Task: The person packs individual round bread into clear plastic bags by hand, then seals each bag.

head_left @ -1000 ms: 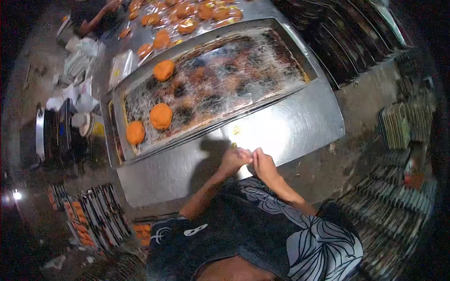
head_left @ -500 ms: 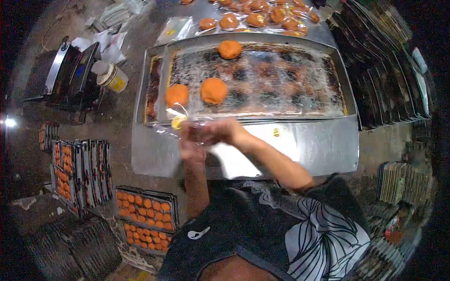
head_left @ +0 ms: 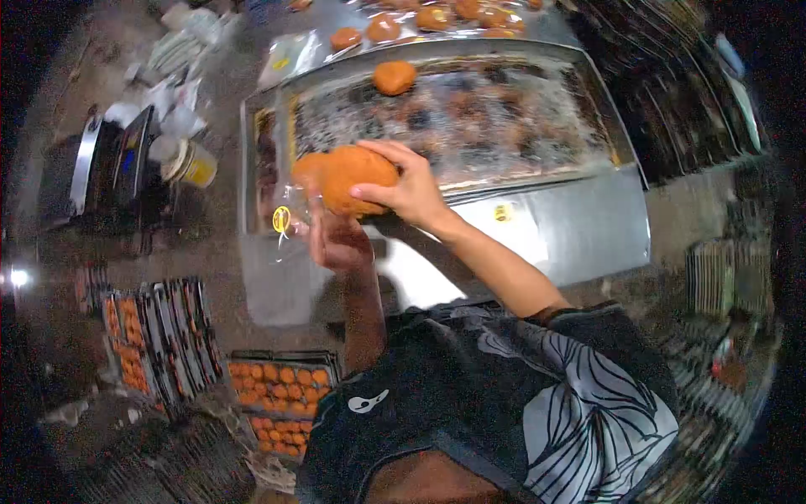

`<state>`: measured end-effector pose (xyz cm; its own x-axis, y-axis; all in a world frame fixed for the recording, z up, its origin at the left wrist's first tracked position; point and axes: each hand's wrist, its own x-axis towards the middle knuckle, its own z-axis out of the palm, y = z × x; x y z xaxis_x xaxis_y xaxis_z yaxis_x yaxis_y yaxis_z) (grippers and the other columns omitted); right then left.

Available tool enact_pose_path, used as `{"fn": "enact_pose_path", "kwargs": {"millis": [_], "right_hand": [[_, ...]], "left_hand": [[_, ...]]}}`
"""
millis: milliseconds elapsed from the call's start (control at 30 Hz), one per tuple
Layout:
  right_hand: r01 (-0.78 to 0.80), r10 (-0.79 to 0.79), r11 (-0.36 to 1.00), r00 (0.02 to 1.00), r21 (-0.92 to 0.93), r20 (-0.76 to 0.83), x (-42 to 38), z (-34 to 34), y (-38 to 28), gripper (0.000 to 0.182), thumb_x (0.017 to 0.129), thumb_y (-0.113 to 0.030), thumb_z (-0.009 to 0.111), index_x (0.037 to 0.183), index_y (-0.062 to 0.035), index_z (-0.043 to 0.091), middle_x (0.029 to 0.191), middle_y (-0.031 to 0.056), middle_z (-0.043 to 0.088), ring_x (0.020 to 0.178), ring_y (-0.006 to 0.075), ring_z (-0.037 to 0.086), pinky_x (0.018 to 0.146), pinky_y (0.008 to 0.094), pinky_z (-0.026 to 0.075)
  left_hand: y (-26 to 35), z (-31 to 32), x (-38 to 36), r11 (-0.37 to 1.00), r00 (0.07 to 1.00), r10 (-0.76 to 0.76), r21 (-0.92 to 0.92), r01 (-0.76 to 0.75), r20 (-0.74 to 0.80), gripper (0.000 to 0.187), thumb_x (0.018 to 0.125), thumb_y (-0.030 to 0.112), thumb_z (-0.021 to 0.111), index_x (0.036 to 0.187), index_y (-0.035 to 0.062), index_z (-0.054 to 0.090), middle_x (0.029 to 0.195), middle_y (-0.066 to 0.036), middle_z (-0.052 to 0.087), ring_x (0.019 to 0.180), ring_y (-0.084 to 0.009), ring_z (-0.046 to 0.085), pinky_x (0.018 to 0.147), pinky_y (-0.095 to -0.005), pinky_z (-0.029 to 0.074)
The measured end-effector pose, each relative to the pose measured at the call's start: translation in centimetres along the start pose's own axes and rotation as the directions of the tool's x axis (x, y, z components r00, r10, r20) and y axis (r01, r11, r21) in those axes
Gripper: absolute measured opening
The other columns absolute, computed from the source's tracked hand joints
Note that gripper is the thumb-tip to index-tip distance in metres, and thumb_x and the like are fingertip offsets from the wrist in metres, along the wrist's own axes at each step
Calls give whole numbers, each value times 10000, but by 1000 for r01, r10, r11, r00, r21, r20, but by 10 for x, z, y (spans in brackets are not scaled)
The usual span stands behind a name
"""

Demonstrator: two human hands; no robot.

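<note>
A round orange-brown bun (head_left: 357, 181) is gripped in my right hand (head_left: 411, 189), thumb on the near side and fingers over the top. Just below it, my left hand (head_left: 340, 239) is blurred, its fingers closed on a clear plastic bag (head_left: 292, 239) with a yellow round label. The bun is close against the bag's side of my left hand. Partly covered behind the held bun, another bun (head_left: 309, 168) lies on the metal baking tray (head_left: 520, 139). A further bun (head_left: 395, 77) sits near the tray's far edge.
Bagged buns (head_left: 432, 18) lie beyond the tray, beside a stack of clear bags (head_left: 287, 59). The steel table (head_left: 579, 218) extends under the tray. Dark trays (head_left: 672, 101) stand at right; racked bun trays (head_left: 281, 382) are low at left, and a white tub (head_left: 195, 165) stands further up.
My right hand has picked up a bun from the tray and brought it to my left hand. The plastic bag has shifted left with the left hand. The view has turned slightly.
</note>
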<state>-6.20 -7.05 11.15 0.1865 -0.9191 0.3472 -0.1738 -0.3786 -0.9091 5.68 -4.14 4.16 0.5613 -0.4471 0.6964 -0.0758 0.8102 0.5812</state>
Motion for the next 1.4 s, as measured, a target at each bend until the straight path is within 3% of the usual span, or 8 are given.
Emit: {"fn": "enact_pose_path", "kwargs": {"millis": [100,700,1100,1133,1167,1233,1333,1400], "right_hand": [[-108,111,986,994,126,-18,-22,-33,-9,723,594,-159,757,1205,-5,403,1115,126,505,1064,195,461,917,314,352],[-24,62,997,846,79,-530,-74,-96,10,775,598,-101,740,1237,1,313,1203,149,416,1140,222,384,957,326,310],[-41,213,883,923,468,-321,-81,-115,5,443,768,-144,582,1166,-24,428,1042,169,530,750,233,596,671,323,462],[-126,124,992,961,6,-246,-76,-136,23,343,771,-169,567,1075,-26,497,934,170,565,668,264,586,635,342,457],[-139,87,876,987,-461,-132,-65,-155,37,268,774,-195,552,984,-28,567,826,172,600,586,294,577,599,361,452],[-93,-4,830,985,-550,-172,-5,-185,23,212,766,-206,540,827,-18,616,679,174,591,648,310,579,618,381,441],[-22,-109,879,963,-476,-246,50,-189,13,273,763,-215,554,953,-22,586,894,187,595,836,309,575,736,363,442],[274,-430,827,871,-491,-237,31,-169,23,408,733,-216,579,1077,-9,503,1073,248,497,1026,379,458,865,388,386]], "left_hand": [[26,24,13,480,628,-768,-536,695,126,502,840,113,419,1281,-17,218,1208,-199,417,1105,-286,434,950,-441,322],[54,103,-51,478,444,-755,-58,877,482,689,793,138,497,1338,97,78,1232,-170,359,1081,-287,440,917,-401,360],[48,101,-91,-260,-26,-750,-258,931,661,366,862,251,371,1131,9,425,866,-89,548,753,-174,541,679,-284,438],[23,83,-117,452,183,-661,193,871,728,360,841,234,408,1115,3,438,882,-113,556,801,-206,541,719,-306,431],[12,74,-135,884,234,-463,428,186,855,356,819,216,446,1099,-3,452,899,-138,564,849,-238,541,760,-329,424],[45,87,-158,651,-212,-628,655,384,749,378,755,184,532,1074,-11,476,986,-169,551,943,-287,513,830,-349,398],[-3,61,-253,924,157,-331,353,-148,931,562,548,168,742,992,-66,490,923,-195,530,842,-323,516,745,-373,428],[-8,64,-251,860,-93,-502,507,50,860,408,710,128,580,1049,-61,453,1026,-210,503,997,-316,470,882,-389,382]]}}
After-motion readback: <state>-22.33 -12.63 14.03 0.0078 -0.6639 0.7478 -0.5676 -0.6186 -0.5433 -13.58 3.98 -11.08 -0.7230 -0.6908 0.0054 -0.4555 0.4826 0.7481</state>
